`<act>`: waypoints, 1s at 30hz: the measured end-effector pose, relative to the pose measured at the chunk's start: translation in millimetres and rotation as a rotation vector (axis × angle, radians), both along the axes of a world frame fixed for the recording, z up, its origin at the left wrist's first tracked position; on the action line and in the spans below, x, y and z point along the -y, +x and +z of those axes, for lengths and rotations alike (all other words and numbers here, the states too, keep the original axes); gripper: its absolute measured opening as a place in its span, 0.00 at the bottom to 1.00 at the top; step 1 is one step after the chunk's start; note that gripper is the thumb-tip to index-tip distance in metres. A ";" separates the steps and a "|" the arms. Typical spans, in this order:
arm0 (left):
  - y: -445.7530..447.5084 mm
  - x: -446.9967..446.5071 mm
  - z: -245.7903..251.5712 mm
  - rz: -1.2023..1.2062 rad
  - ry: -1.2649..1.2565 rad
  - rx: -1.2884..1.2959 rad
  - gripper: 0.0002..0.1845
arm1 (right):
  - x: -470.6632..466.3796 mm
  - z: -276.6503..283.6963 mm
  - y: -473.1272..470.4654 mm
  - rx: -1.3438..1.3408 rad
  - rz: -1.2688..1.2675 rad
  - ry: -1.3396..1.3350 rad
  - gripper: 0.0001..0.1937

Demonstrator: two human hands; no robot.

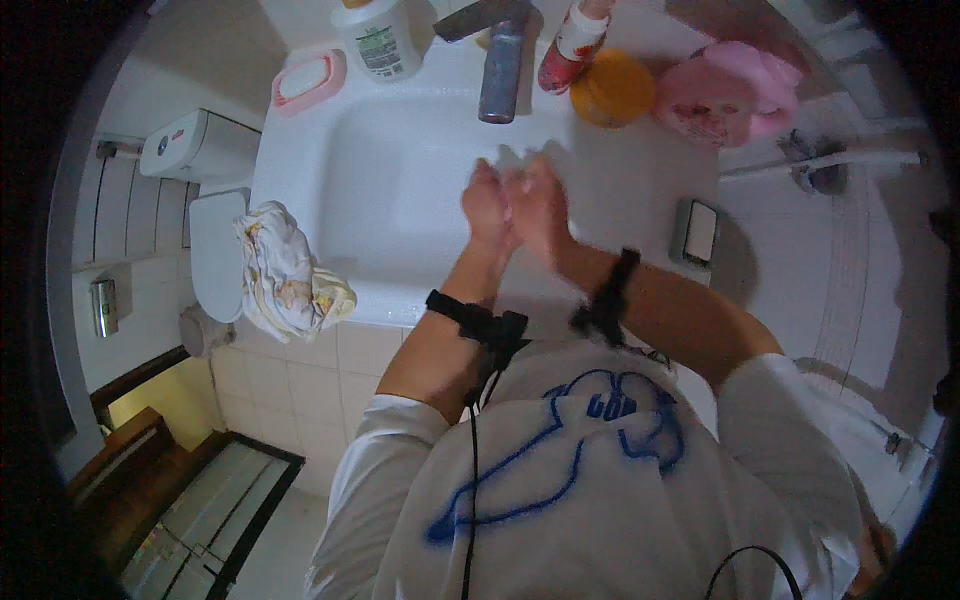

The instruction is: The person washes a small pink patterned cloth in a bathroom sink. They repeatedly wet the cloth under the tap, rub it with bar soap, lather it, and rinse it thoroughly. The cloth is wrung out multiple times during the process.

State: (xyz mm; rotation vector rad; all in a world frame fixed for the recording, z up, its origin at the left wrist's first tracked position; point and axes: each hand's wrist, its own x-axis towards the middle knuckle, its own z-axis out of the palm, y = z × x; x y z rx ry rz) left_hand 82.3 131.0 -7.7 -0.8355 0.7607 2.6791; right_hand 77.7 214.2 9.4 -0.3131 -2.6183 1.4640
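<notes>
My left hand (486, 206) and my right hand (538, 208) are pressed together over a white washbasin (390, 180), their inner sides touching. The fingers are curled and blurred, so whether anything small lies between them is hidden. Just beyond the fingertips stands a grey metal faucet (501, 82) with its lever turned to the left. No water stream can be made out. Around each forearm near the wrist sits a black strap, with a black cable running down from the left one.
Along the back rim stand a pink soap dish (309, 81), a white pump bottle (379, 45), a red-and-white bottle (574, 49), an orange round object (613, 88) and pink items (720, 94). A crumpled cloth (285, 270) drapes the left rim; a boxed soap bar (700, 231) sits right. A toilet (217, 247) stands left.
</notes>
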 end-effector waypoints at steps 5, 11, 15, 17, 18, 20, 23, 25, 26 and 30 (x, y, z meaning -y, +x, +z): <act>-7.9 6.2 -1.1 0.009 -0.015 -0.073 0.21 | -4.4 -23.8 -16.0 0.003 0.086 0.157 0.13; -16.2 18.8 -7.8 -0.066 -0.114 -0.039 0.21 | -6.7 -14.8 -10.1 0.061 -0.187 0.066 0.14; -9.4 17.8 -0.6 0.008 -0.115 -0.088 0.17 | 5.2 11.2 9.0 0.221 0.017 -0.120 0.15; -8.9 17.9 2.2 -0.062 -0.296 -0.047 0.19 | 7.4 15.6 7.8 0.205 0.030 -0.111 0.18; -10.9 19.3 3.3 -0.091 -0.240 -0.058 0.19 | 5.4 15.0 5.5 0.091 -0.074 -0.005 0.18; -11.9 19.8 5.0 -0.092 -0.106 0.011 0.20 | 4.2 11.9 0.6 0.042 -0.181 -0.234 0.20; -11.4 14.4 4.8 -0.051 -0.006 -0.023 0.18 | 4.2 1.3 1.6 0.124 0.015 -0.057 0.18; -9.8 13.4 4.0 -0.128 -0.041 0.027 0.16 | 4.2 -5.4 6.1 0.383 -0.074 -0.387 0.16; -7.9 13.5 3.8 -0.140 -0.131 0.036 0.16 | 4.0 -7.7 4.6 0.293 -0.074 -0.352 0.15; -5.1 15.0 1.0 -0.140 -0.095 0.000 0.16 | 3.6 -11.9 5.8 -0.050 0.005 0.311 0.14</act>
